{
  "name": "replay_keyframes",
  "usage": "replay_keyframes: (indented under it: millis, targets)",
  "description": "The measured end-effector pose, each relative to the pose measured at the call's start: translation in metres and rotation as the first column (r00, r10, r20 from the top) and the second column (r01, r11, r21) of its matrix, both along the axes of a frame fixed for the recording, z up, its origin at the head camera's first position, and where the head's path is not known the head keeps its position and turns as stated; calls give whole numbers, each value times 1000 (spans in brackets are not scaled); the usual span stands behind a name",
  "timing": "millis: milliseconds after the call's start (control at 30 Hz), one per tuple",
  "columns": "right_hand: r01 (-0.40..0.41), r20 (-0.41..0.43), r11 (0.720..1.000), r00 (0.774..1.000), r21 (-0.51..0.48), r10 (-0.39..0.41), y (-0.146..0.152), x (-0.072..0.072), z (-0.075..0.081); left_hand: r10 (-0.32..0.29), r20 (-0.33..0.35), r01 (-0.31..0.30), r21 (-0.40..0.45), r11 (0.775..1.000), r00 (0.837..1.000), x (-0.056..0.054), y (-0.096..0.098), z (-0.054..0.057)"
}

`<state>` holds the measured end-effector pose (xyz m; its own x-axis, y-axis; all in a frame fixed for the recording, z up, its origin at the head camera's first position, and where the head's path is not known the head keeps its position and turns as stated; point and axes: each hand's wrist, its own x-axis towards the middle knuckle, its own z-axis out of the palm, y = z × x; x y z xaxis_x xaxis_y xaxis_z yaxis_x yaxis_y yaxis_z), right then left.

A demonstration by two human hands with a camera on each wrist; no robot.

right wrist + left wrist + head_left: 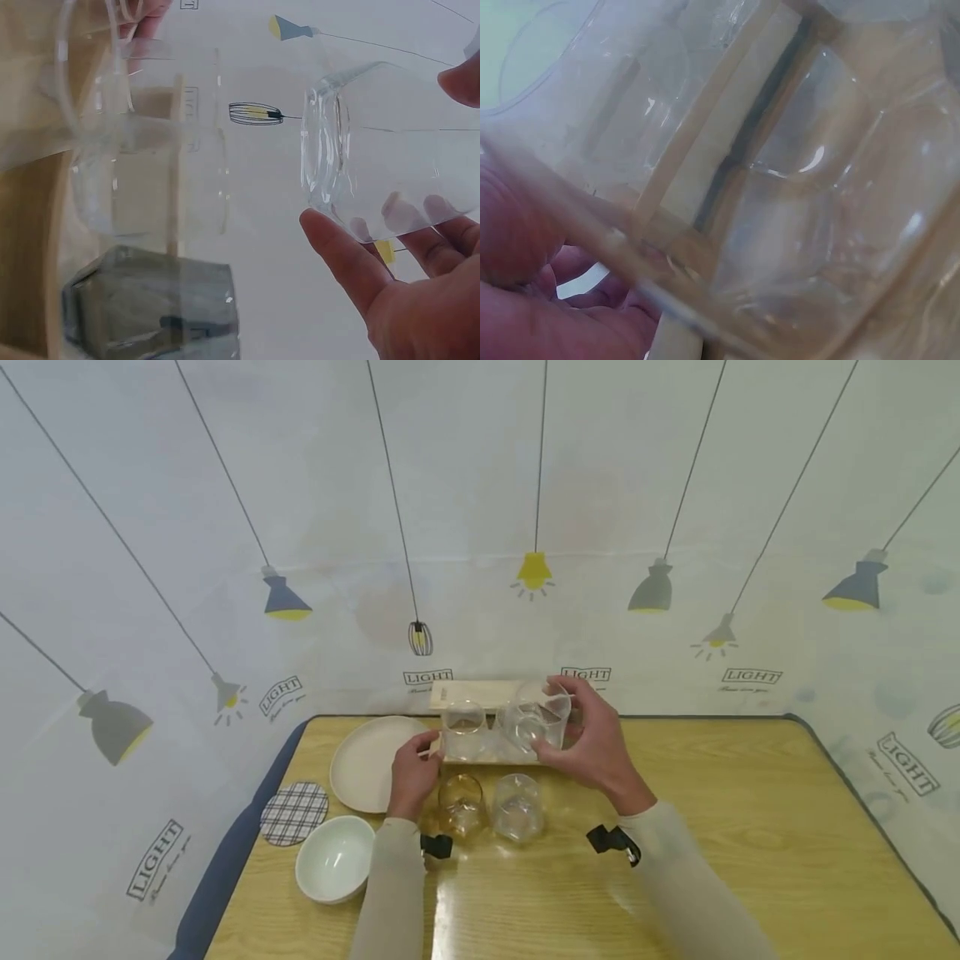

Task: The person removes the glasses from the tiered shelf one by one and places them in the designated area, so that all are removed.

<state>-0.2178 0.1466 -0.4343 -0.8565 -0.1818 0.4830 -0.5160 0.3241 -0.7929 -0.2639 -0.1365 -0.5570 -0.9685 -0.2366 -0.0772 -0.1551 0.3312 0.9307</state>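
Toward one o'clock, right hand [596,745] grips clear tumbler [397,161] near grey tumbler [154,307]; can't tell left hand [414,777] grip. Likely mid-transfer; calls for side clearance.

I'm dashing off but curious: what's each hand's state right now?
Left hand: at the wooden tray; whether it grips cannot be told.
Right hand: closed, holding a clear glass.

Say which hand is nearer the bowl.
Left: the left hand is beyond and to the right of the bowl; the right hand is farther right, holding a clear glass.
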Motion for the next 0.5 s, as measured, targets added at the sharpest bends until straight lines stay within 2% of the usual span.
replay_keyframes:
  millis: [133, 500]
  targets:
    - [13, -9, 1000, 1000, 9, -13, 10, 15, -10, 4, -2, -4, 2, 1000, 1000, 0, 0, -1]
    - [92, 78, 995, 992, 48, -96, 40, 52, -46, -6, 15, 6, 29, 1000, 1000, 1, -1, 0]
